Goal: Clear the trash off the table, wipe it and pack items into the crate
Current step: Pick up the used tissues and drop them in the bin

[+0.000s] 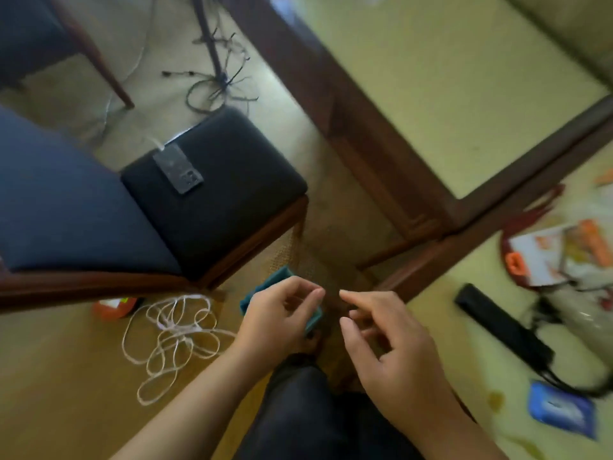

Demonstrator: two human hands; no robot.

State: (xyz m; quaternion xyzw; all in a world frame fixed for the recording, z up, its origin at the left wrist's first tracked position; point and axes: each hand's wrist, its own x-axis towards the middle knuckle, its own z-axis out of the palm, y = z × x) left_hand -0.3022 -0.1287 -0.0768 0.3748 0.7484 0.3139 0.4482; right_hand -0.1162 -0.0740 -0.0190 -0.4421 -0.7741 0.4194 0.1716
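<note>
Item 1, left hand [278, 318]: we held it low over the floor with its fingers [310, 295] loosely curled and a teal cloth [275, 280] under the palm; the cloth showed past the knuckles and beside the wrist, but blur kept us from telling whether we gripped it or merely covered it.

Item 2, right hand [391, 346]: empty, forefinger stretched toward the left hand, the other fingers half bent, tips near the left hand but apart from it and off the cloth.

Item 3, bench [464, 327] at our right: on it lay a black bar [497, 322] with a cable, a blue packet [560, 410], and a heap of orange-and-white wrappers [557, 257] on a red bag.

Item 4, floor at our left: a coiled white cord [175, 336] and an orange object [112, 307].

Item 5, stool [225, 197]: a phone [177, 167] lay on its dark cushion.
</note>
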